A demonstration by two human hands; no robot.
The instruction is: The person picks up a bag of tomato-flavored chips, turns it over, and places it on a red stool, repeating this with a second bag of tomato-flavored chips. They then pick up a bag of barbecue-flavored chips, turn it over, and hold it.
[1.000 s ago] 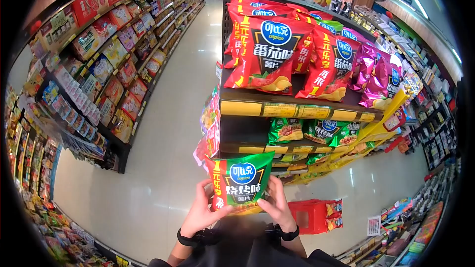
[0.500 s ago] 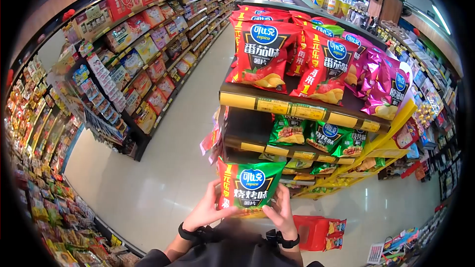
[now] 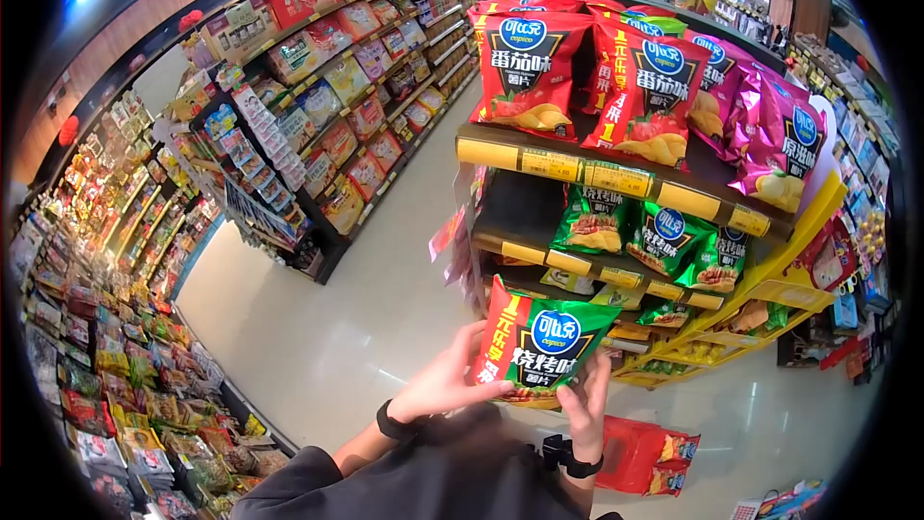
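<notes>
A green chip bag with a red strip is held upright between both hands, low in the middle of the view. My left hand grips its left edge, thumb across the front. My right hand holds its lower right side, thumb on the front. The fingers behind the bag are hidden. Just beyond stands the shelf unit. Red chip bags and purple bags stand on its top, and green bags lie on the tier below.
A red bag package lies on the floor at the lower right. Stocked shelves line the aisle floor on the left. Packaged snacks fill the lower left. The shelf unit's yellow side frame slants at the right.
The view has turned, and the shelves appear shifted and tilted. Both hands and the green bag sit farther right and slightly higher in view, the bag now tilted. The grip looks unchanged.
</notes>
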